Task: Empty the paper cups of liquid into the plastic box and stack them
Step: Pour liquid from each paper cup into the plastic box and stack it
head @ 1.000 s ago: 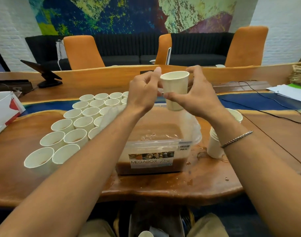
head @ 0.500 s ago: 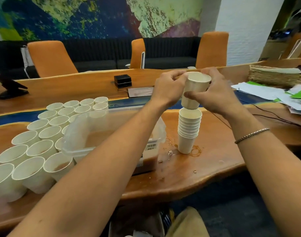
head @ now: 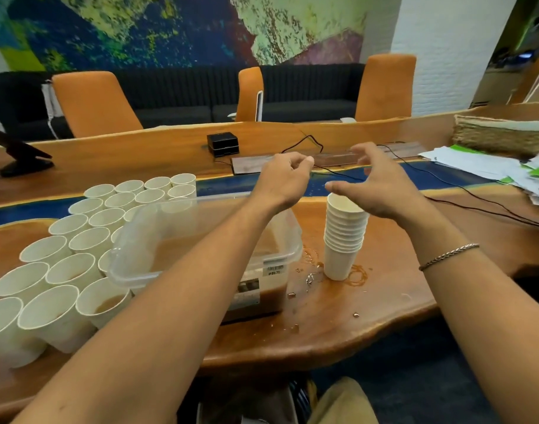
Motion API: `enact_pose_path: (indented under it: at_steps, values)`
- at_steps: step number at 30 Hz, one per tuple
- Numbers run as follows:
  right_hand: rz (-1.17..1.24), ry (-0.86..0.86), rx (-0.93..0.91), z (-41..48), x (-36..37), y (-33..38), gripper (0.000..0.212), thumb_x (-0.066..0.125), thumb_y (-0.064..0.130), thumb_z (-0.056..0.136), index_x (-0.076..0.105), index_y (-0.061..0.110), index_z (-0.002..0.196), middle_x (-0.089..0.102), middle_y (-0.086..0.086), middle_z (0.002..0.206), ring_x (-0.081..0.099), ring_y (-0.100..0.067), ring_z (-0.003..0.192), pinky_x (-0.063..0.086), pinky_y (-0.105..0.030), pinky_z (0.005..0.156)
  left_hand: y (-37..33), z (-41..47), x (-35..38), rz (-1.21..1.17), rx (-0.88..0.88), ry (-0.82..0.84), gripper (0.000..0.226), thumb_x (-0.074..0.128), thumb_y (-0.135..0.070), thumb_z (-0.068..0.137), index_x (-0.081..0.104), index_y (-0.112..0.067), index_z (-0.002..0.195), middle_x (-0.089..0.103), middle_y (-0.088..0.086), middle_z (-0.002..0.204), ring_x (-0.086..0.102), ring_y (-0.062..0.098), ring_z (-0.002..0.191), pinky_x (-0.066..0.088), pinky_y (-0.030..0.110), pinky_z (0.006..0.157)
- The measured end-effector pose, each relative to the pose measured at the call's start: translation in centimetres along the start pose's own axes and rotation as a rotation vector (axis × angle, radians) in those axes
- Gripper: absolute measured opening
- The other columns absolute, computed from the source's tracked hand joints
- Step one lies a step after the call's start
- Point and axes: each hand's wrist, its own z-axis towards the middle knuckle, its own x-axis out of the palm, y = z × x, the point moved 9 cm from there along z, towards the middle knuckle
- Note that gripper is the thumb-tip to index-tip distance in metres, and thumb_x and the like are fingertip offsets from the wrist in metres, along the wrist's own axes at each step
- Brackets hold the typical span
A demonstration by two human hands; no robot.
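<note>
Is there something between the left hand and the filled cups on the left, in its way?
Yes. The plastic box of brown liquid sits between the left hand and the filled cups. The hand is above the box's far rim, so it could pass over.

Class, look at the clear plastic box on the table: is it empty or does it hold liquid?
It holds liquid: brown liquid shows through the clear walls of the plastic box, partly filling it.

The left forearm [head: 182,289] hid much of the clear plastic box [head: 145,258]; beside it, the nearest white paper cups [head: 4,328] ran off-frame.
</note>
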Motion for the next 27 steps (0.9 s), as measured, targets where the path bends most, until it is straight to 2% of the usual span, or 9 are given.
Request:
enact_pose_path:
  at_steps: [3,5,8,10,14,17,19,23,27]
  values:
    - [0.089,-0.083,-0.158,1.1,0.7,3.9,0.066,0.077,0.039,0.085,0.046,0.027,0.142,0.049,0.002,0.143,0.047,-0.015,0.128,0.04,-0.03,0.095,1.4,1.1,-2.6,0.058,0.003,-0.074,0.031,0.047,-0.034,0.104,0.073,-0.017,0.109,0.067,-0.005,0.101,0.059,0.009,0.095,0.045,0.028,0.078]
    - [0.122,-0.116,-0.226,1.6,1.7,6.1,0.057,0.075,0.038,0.087,0.05,0.026,0.137,0.053,0.003,0.137,0.049,-0.012,0.122,0.044,-0.028,0.093,2.3,1.6,-4.3,0.101,0.007,-0.109,0.028,0.049,-0.035,0.103,0.073,-0.02,0.109,0.067,-0.008,0.099,0.061,0.009,0.094,0.052,0.031,0.081]
    - [0.152,-0.063,-0.28,3.8,6.0,9.7,0.044,0.073,0.038,0.089,0.058,0.024,0.128,0.059,0.004,0.124,0.056,-0.011,0.111,0.052,-0.03,0.088,4.9,2.7,-8.3,0.158,-0.037,-0.162,0.027,0.054,-0.037,0.101,0.075,-0.021,0.108,0.07,-0.006,0.099,0.065,0.012,0.092,0.058,0.041,0.084]
    - [0.152,-0.008,-0.297,4.9,8.8,11.4,0.039,0.072,0.038,0.09,0.061,0.023,0.124,0.063,0.004,0.114,0.06,-0.011,0.103,0.054,-0.028,0.083,6.5,3.1,-10.6,0.237,-0.068,-0.172,0.025,0.057,-0.035,0.098,0.076,-0.02,0.105,0.072,-0.004,0.098,0.066,0.015,0.092,0.058,0.042,0.083]
    - [0.16,0.171,-0.245,7.7,15.9,14.1,0.033,0.071,0.038,0.09,0.066,0.02,0.117,0.066,0.005,0.104,0.062,-0.01,0.094,0.057,-0.031,0.076,10.9,3.7,-16.2,0.444,-0.211,-0.177,0.02,0.063,-0.034,0.095,0.079,-0.023,0.096,0.073,-0.003,0.092,0.065,0.017,0.087,0.057,0.037,0.076]
    - [0.12,0.313,-0.18,9.3,21.3,15.0,0.018,0.071,0.035,0.089,0.07,0.019,0.098,0.066,0.005,0.093,0.062,-0.012,0.089,0.058,-0.037,0.074,15.3,3.9,-19.5,0.55,-0.383,-0.136,0.014,0.067,-0.028,0.091,0.079,-0.021,0.094,0.072,-0.002,0.089,0.065,0.02,0.087,0.054,0.035,0.075]
    - [0.084,0.381,-0.134,10.7,24.6,15.2,0.015,0.071,0.032,0.088,0.072,0.017,0.085,0.066,0.002,0.084,0.063,-0.016,0.085,0.056,-0.034,0.07,18.1,4.2,-21.4,0.599,-0.479,-0.134,0.012,0.069,-0.023,0.087,0.08,-0.02,0.091,0.074,0.0,0.092,0.066,0.024,0.089,0.055,0.036,0.077]
    - [0.008,0.494,0.01,12.7,30.0,14.2,0.015,0.068,0.024,0.087,0.068,0.01,0.092,0.068,-0.006,0.079,0.067,-0.02,0.074,0.059,-0.035,0.066,22.4,5.0,-22.5,0.629,-0.58,-0.115,0.013,0.072,-0.021,0.076,0.078,-0.017,0.087,0.075,0.007,0.088,0.07,0.031,0.081,0.06,0.042,0.081]
    - [-0.11,0.613,0.089,13.1,33.1,13.6,0.012,0.065,0.018,0.091,0.058,0.01,0.089,0.07,-0.008,0.087,0.069,-0.018,0.07,0.048,-0.024,0.048,24.6,5.9,-21.9,0.701,-0.597,-0.048,0.016,0.069,-0.012,0.078,0.076,-0.017,0.091,0.073,0.008,0.09,0.072,0.031,0.082,0.061,0.04,0.079]
